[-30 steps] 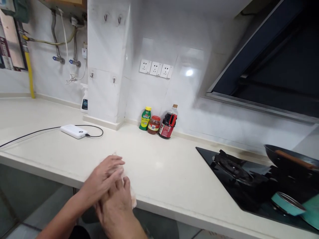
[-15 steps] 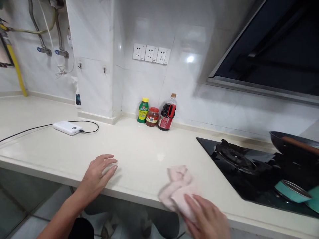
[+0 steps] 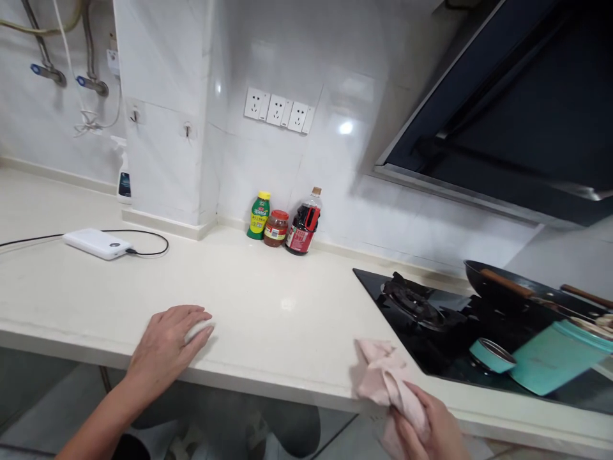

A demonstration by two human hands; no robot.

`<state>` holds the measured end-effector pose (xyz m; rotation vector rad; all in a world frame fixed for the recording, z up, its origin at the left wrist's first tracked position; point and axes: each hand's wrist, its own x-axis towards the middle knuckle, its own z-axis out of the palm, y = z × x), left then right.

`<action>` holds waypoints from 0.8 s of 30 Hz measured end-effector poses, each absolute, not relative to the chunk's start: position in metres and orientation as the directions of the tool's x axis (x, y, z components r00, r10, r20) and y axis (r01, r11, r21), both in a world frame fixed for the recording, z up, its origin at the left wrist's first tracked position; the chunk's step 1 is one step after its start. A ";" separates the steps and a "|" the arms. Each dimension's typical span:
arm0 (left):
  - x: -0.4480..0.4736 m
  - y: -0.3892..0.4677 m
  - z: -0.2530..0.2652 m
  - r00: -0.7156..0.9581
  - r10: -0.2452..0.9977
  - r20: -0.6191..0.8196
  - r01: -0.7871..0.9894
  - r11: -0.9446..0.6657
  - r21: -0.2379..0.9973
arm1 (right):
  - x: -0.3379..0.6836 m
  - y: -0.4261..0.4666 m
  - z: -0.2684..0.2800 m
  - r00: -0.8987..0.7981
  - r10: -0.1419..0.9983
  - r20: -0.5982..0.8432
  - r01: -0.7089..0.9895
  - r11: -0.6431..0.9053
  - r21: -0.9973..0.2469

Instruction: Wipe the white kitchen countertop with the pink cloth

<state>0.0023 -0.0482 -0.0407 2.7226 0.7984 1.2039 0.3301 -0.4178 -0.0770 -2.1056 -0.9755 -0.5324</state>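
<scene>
One crumpled pale-pink cloth [image 3: 382, 377] juts from the right hand's [image 3: 438, 427] pinching fingers [image 3: 427, 398], black glass stove [image 3: 447, 359] beyond, left hand's [image 3: 165, 342] grip unclear.

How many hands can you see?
2. The left hand is near the front edge of the counter; the right hand, lower right in the picture, holds a pink cloth.

Looks forward and down from the person's head, across the countertop [image 3: 268, 294] to the white wall [image 3: 268, 153]. Sits close above left hand [image 3: 165, 342] and right hand [image 3: 431, 421], spanning from pipe valves [image 3: 96, 85] far left to range hood [image 3: 502, 128] far right.
</scene>
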 end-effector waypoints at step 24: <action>0.003 -0.056 -0.031 0.566 0.474 0.675 0.456 -0.862 0.223 | 0.388 -0.367 -0.016 0.822 0.525 0.222 0.555 -0.648 -0.521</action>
